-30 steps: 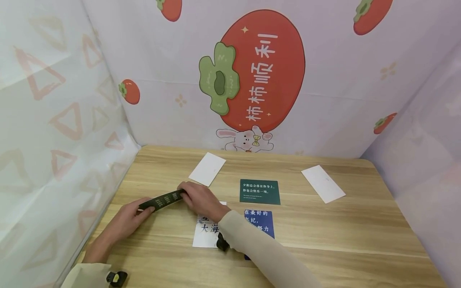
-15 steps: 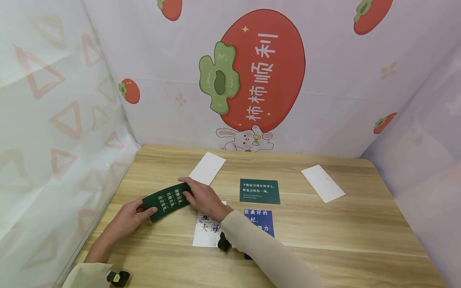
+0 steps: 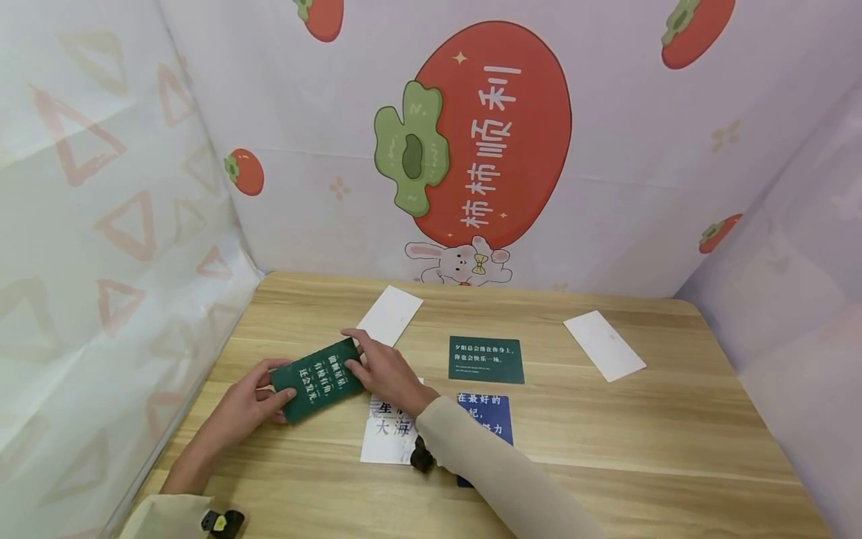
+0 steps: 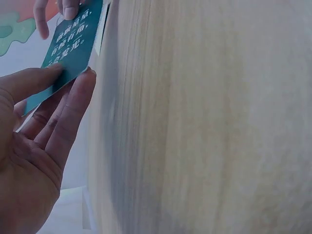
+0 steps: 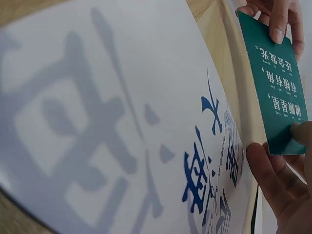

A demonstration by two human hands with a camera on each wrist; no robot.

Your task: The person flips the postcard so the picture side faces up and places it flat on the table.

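A dark green card (image 3: 316, 380) with white lettering is held up between both hands at the left of the table. My left hand (image 3: 244, 404) pinches its left end, thumb on the printed face and fingers behind, as the left wrist view shows with the card (image 4: 73, 44) tilted. At the opposite end my right hand (image 3: 387, 373) pinches the card too, thumb on the front. Beneath the right wrist lies a white card (image 3: 384, 442) with dark characters, partly covered by the forearm; it fills much of the right wrist view.
A blue lettered card (image 3: 494, 415) lies partly under the right sleeve (image 3: 485, 457). Behind it is another green card (image 3: 486, 359). Blank white cards lie at the back left (image 3: 390, 314) and right (image 3: 604, 344). A printed cloth wall (image 3: 606, 224) rises behind the wooden table (image 3: 606, 434).
The green card, seen nearly edge-on and bowed earlier, has tipped so its printed face shows and now looks flat. Both hands keep their hold and have shifted slightly.
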